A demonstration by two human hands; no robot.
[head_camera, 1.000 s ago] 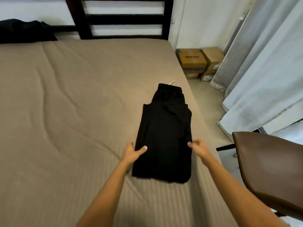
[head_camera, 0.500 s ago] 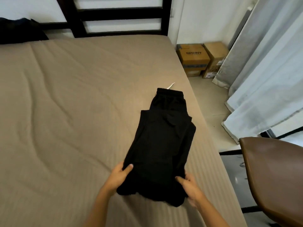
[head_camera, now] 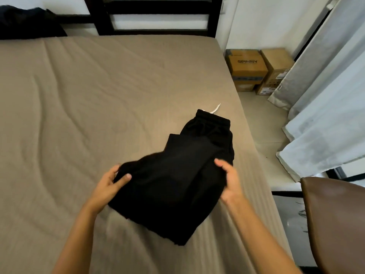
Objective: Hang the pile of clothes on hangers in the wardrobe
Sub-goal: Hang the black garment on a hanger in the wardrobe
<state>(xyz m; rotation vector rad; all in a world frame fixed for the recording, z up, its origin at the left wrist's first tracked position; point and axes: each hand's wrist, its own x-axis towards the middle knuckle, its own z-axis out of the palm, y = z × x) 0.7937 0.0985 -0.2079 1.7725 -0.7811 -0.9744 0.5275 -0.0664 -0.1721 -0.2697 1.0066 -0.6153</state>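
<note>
A folded black garment [head_camera: 169, 186] is held just above the beige bed [head_camera: 79, 115], near its right edge, turned at a slant. My left hand [head_camera: 107, 187] grips its left side, thumb on top. My right hand [head_camera: 229, 180] grips its right side. Beneath its far end lie black trousers [head_camera: 211, 127] with an elastic waistband and a white drawstring [head_camera: 216, 108], flat on the bed. No hanger or wardrobe is in view.
A dark headboard [head_camera: 158, 14] stands at the far end of the bed, with a dark bundle [head_camera: 27, 22] at the top left. Two cardboard boxes [head_camera: 256, 70] sit on the floor by pale curtains [head_camera: 325, 95]. A brown chair [head_camera: 335, 218] is at the right.
Both hands slid from the sides of the pile to its near end, took hold of the top garment, then lifted and rotated it off the trousers.
</note>
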